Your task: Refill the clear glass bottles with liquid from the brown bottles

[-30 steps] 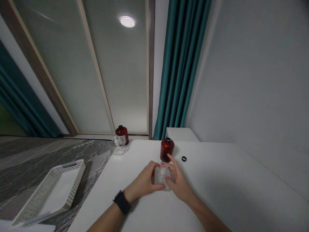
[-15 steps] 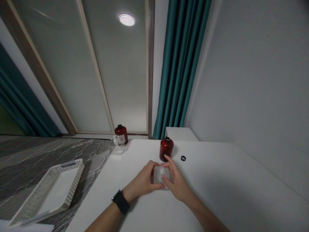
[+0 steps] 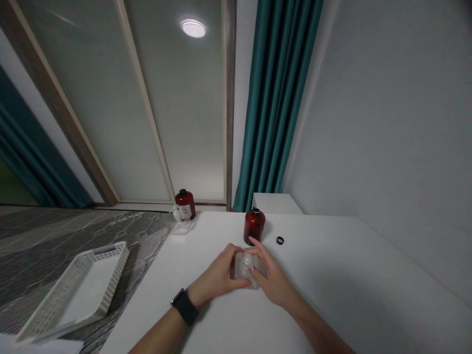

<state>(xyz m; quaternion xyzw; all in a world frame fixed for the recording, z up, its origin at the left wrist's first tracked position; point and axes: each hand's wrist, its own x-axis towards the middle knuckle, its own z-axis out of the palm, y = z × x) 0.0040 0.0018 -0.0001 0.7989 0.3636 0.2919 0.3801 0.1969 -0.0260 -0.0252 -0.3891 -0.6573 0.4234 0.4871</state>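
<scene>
Between my hands on the white table is a clear square container [image 3: 241,271] with a clear round knob [image 3: 247,259] on top. My left hand [image 3: 223,273] is closed around its left side, thumb along the near edge and fingers at the far edge. A dark watch sits on that wrist. My right hand [image 3: 271,275] is closed from the right, thumb and fingers bent in at the knob; its fingertips partly hide the container. Just beyond stands a dark red bottle [image 3: 254,226], its neck uncapped. A small black ring [image 3: 280,240] lies to its right.
At the table's far left corner stand a second red bottle [image 3: 186,206] with a black cap and white label, and a clear item [image 3: 180,226] before it. A white perforated basket [image 3: 121,265] sits lower left beside the white table [image 3: 228,319]. A wall rises on the right.
My right thumb and fingers have shifted slightly around the knob, which now shows more plainly. The container, bottles and left hand stay in place.
</scene>
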